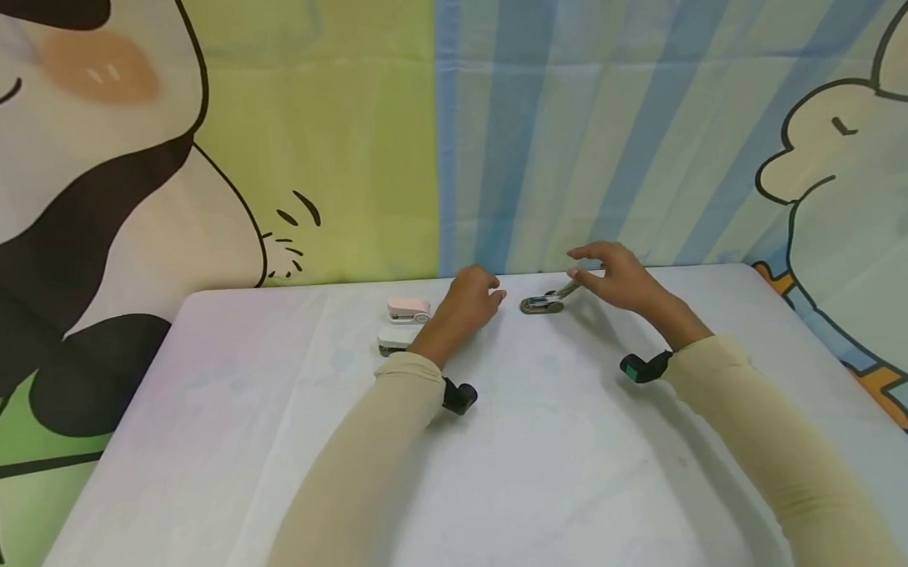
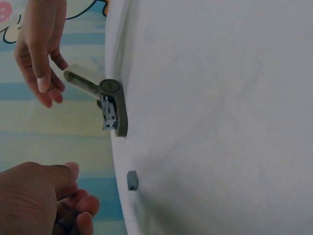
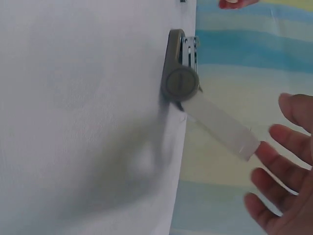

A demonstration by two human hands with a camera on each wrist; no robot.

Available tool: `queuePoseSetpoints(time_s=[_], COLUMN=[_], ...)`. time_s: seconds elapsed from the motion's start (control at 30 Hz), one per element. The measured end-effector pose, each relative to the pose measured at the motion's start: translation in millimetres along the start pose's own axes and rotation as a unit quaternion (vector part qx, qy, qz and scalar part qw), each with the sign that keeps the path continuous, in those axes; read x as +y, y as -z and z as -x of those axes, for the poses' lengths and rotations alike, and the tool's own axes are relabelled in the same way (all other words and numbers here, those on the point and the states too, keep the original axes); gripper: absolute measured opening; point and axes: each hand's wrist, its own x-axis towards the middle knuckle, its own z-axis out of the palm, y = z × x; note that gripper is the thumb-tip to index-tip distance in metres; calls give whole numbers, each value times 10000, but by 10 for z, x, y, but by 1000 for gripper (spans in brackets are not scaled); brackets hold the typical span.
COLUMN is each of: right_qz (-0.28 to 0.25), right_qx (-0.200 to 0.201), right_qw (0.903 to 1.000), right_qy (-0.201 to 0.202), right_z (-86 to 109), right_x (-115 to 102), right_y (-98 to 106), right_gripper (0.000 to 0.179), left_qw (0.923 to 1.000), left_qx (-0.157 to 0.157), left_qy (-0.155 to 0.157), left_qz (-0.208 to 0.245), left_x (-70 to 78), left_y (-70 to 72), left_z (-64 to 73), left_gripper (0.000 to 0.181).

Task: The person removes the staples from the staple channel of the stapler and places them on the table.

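An opened stapler point(image 1: 542, 305) stands on the white table, its top arm point(image 3: 222, 125) swung up and back from the metal staple channel point(image 2: 108, 113). My right hand point(image 1: 611, 276) is beside the raised arm with fingers spread, one fingertip point(image 3: 264, 149) right at the arm's end. To the left of the stapler, my left hand point(image 1: 462, 310) hovers with loosely bent fingers and thumb near the index finger point(image 2: 68, 171); nothing shows in its grasp. A small grey block point(image 2: 132, 180), like a short strip of staples, lies on the table near it.
A pink stapler point(image 1: 408, 309) and a white stapler point(image 1: 397, 339) stand left of my left hand, partly behind the wrist. The white table point(image 1: 551, 480) ends at a back edge close behind the things. A printed cloth point(image 1: 344, 137) hangs behind it.
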Motion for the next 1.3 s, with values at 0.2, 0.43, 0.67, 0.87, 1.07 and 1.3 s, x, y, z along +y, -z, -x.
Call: queuePoseSetpoints(time_s=[0.2, 0.43, 0.67, 0.87, 1.07, 1.3], right_qz=[199, -306, -835, -1012, -1003, -535], right_qx=[374, 66, -542, -1194, -1620, -2213], right_qw=[9966, 9931, 9847, 9703, 9664, 9641], right_qy=[705, 1126, 1428, 1843, 1725, 1370], right_z=[-94, -221, -379, -516, -571, -618], right_x=[-207, -462, -808, -1130, -1335, -1411], right_y=[-85, -282, -691, -1047, -1267, -1409], right_gripper=[31, 24, 25, 28, 31, 40], left_qw=[10000, 10000, 9976, 9978, 9979, 9957], left_qx=[29, 28, -475, -500, -351, -701], left_qy=[-22, 44, 271, 307, 395, 78], left_qz=[-6, -29, 431, 297, 375, 607], left_x=[-190, -478, -746, -956, -1108, -1289], left_y=[328, 526, 689, 791, 809, 694], left_z=[163, 336, 576, 773, 888, 977], left_gripper=[28, 31, 63, 69, 67, 46])
